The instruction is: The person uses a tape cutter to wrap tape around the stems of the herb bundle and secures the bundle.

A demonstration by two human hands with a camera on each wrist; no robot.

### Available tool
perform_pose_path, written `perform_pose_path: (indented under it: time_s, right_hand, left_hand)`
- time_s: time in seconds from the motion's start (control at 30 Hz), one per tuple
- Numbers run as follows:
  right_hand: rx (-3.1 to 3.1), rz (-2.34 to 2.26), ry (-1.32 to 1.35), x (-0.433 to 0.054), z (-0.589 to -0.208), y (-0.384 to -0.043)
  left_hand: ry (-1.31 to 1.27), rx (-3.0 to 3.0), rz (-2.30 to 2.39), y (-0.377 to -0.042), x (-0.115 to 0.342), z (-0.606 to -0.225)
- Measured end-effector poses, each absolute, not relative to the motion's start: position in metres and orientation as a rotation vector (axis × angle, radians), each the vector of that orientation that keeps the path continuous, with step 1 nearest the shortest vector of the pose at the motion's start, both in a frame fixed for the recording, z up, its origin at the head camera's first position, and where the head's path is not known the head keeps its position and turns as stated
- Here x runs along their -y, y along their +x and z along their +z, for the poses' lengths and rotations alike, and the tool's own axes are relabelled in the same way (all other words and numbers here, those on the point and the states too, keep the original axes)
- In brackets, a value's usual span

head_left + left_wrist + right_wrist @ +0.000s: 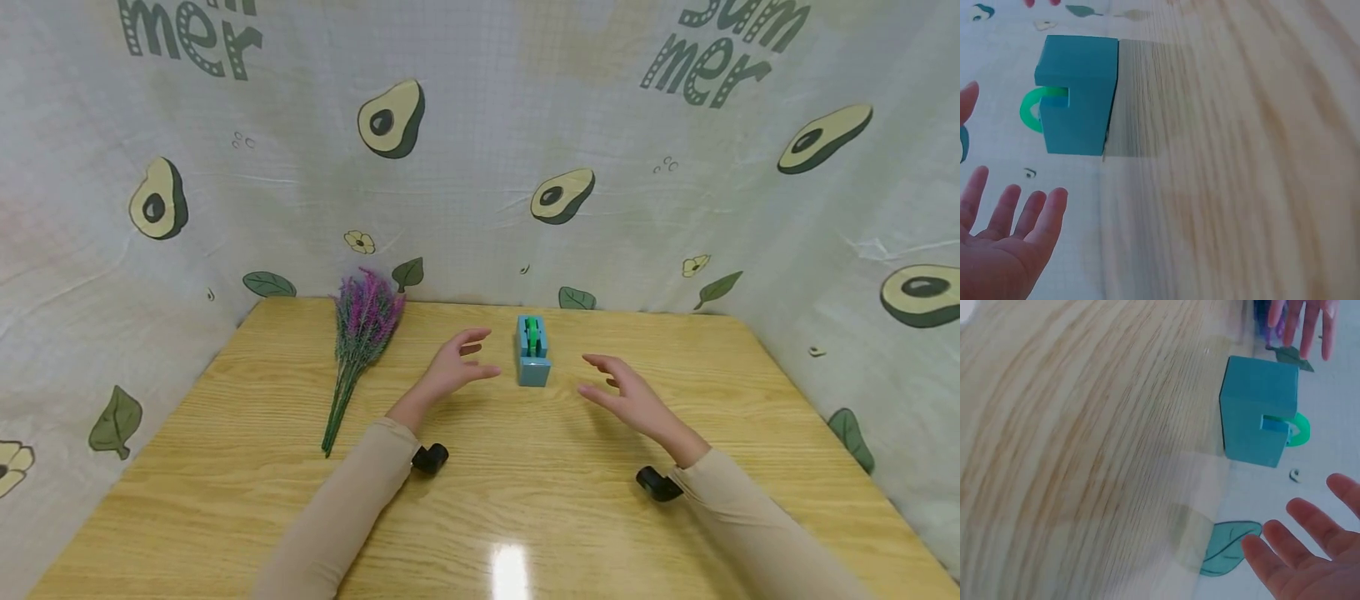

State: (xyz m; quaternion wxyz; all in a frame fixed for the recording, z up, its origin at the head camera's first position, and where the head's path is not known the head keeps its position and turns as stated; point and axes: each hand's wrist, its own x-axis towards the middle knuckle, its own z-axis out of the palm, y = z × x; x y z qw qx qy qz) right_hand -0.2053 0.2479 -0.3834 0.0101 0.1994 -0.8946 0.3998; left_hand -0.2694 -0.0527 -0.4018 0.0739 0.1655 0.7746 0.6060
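Observation:
A blue tape dispenser (534,372) with a green roll (532,335) in its top stands on the wooden table, towards the back. To its left my left hand (454,367) hovers, fingers spread and pointing at it, a short gap away. On the other side my right hand (628,397) is held in the air, also apart from it with fingers loosely extended. Both wrist views show the dispenser's side, the dispenser (1082,100) beyond my left fingers and the dispenser (1257,412) beyond my right ones. Neither hand holds anything.
A bunch of purple flowers (363,325) with green stems lies on the table (480,500) left of my left hand. Behind the table hangs a white cloth (480,208) printed with avocados and leaves, which also runs along both sides.

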Motion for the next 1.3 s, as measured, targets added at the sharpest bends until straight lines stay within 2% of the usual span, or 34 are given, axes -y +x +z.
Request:
perform_pose_path:
  time_s: [0.7,1.3]
  right_hand:
    - [2.771,1.527,0.463,-0.215,-0.389,-0.229]
    - [2.751,1.699,0.287,-0.19,-0.399,-0.25]
  left_hand:
    - [0.444,-2.272,1.718,-0.294,0.012,-0.412]
    - [0.387,-2.165,1.817,-0.297,-0.005,-0.416]
